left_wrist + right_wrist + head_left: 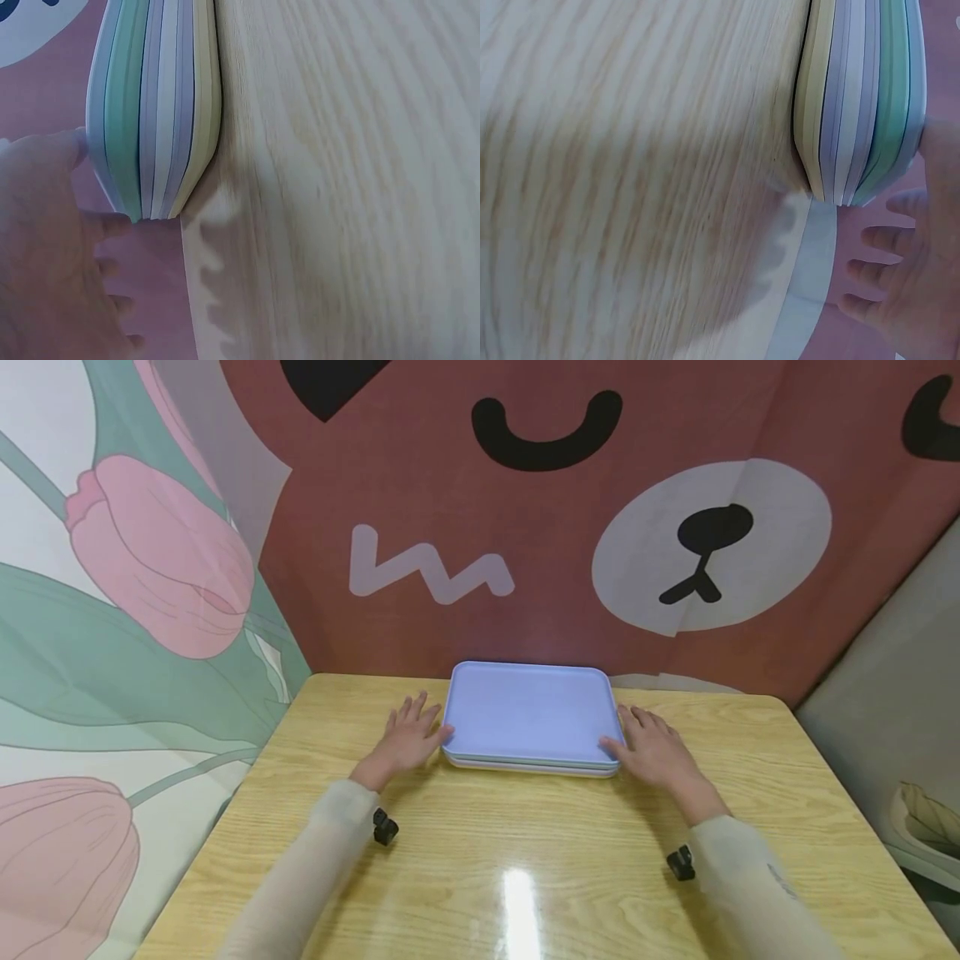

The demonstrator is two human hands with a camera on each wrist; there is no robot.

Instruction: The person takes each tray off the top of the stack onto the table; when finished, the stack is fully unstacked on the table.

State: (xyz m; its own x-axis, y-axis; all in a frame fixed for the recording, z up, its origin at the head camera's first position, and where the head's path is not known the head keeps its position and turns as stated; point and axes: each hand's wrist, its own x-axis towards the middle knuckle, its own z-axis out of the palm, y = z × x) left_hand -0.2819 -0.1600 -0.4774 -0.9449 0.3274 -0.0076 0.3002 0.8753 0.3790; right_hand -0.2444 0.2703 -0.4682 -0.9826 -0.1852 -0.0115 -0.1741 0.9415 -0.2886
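Note:
A stack of several shallow rectangular trays lies at the far edge of the table, the top tray [532,710] periwinkle blue. From the side, the left wrist view shows a green tray [124,112] under it, then purple, white and yellow ones. My left hand [405,745] is at the stack's left side, fingers spread and thumb tip right at the top tray's rim. On the other side my right hand [656,752] has its thumb over the rim near the front right corner, its other fingers extended alongside. Neither hand is curled round the trays.
The wood-grain table [450,852] reaches toward me, with a bright reflection near its front. Behind it hangs a reddish-brown cloth [420,635] with a cartoon face. A tulip-print cloth [165,560] is on the left. A pale container [926,835] stands beyond the table's right edge.

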